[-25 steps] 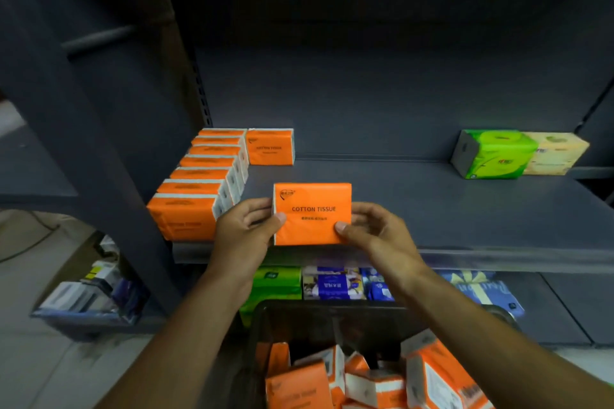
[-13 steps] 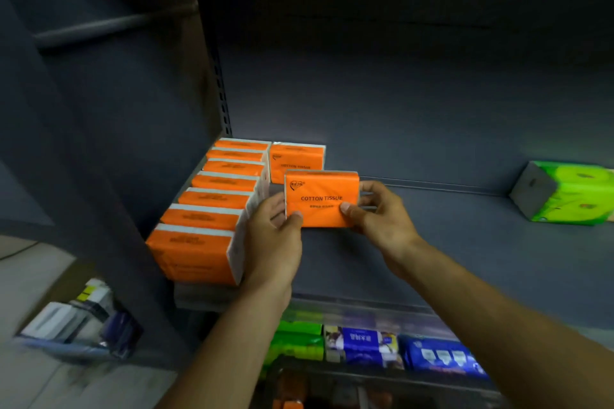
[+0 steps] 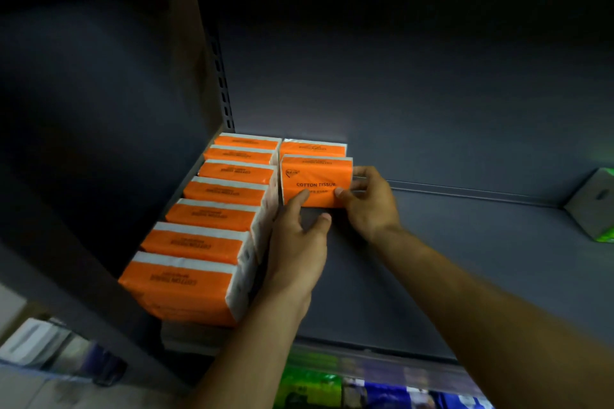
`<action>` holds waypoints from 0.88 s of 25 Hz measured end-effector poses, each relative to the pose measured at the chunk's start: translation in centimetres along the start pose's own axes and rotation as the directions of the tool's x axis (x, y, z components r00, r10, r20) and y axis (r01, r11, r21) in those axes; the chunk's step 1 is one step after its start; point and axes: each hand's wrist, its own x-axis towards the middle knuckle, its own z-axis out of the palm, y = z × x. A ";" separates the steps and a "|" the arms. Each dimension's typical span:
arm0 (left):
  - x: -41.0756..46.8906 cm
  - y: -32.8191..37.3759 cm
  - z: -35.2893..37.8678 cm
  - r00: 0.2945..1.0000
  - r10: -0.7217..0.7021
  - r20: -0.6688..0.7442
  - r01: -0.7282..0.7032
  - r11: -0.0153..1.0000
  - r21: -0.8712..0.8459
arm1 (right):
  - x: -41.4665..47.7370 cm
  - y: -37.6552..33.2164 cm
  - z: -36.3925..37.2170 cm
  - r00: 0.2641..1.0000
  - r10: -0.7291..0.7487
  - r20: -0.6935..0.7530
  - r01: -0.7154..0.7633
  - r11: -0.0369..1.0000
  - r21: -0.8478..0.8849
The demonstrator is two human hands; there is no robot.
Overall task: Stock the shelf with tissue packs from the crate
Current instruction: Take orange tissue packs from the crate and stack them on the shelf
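An orange "COTTON TISSUE" pack (image 3: 315,181) stands upright on the grey shelf (image 3: 448,259), just in front of another orange pack (image 3: 314,148) at the back wall. My right hand (image 3: 368,204) grips its right end, thumb on the front face. My left hand (image 3: 295,242) touches the pack's lower left corner with the index finger, its other fingers relaxed. A row of several orange packs (image 3: 212,219) runs along the shelf's left side. The crate is out of view.
A green tissue pack (image 3: 594,206) stands at the shelf's far right edge. The dark side panel (image 3: 109,129) closes the left. Below the shelf lip lie green (image 3: 309,388) and blue packs (image 3: 398,397). Bare shelf stretches between my hands and the green pack.
Both hands carried the orange pack up from above the crate and deep into the shelf, setting it in front of the back pack. My left hand loosened its hold.
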 end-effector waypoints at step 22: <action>-8.7 2.8 -2.2 0.996 0.053 0.069 -0.051 0.998 -0.029 | -12.0 -1.2 -8.2 0.988 -0.151 -0.041 0.135 0.955 -0.265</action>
